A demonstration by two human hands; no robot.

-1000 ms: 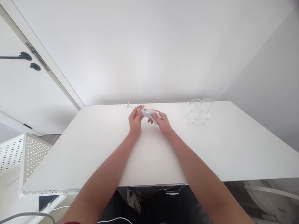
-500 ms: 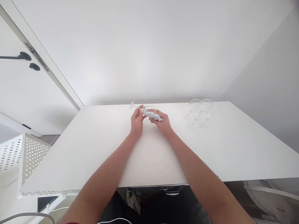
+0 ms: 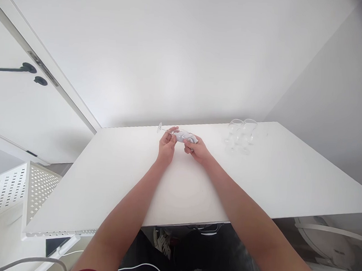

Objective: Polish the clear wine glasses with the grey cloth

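Note:
Tilted on its side, a stemmed wine glass lies between my hands, its foot pointing left. My left hand has its fingers closed around the glass where stem and bowl meet. A pale grey-white cloth is bunched in and against the bowl. My right hand grips this cloth at the rim end, thumb on top. Much of the bowl is hidden by cloth and fingers.
Several clear wine glasses stand together at the back right of the white table. A wall rises behind it. A white perforated rack and a door with a black handle are at the left.
My right hand has shifted its grip slightly, its thumb now on top of the cloth. The cloth has turned and bunched differently around the bowl. My left hand stays nearly in place.

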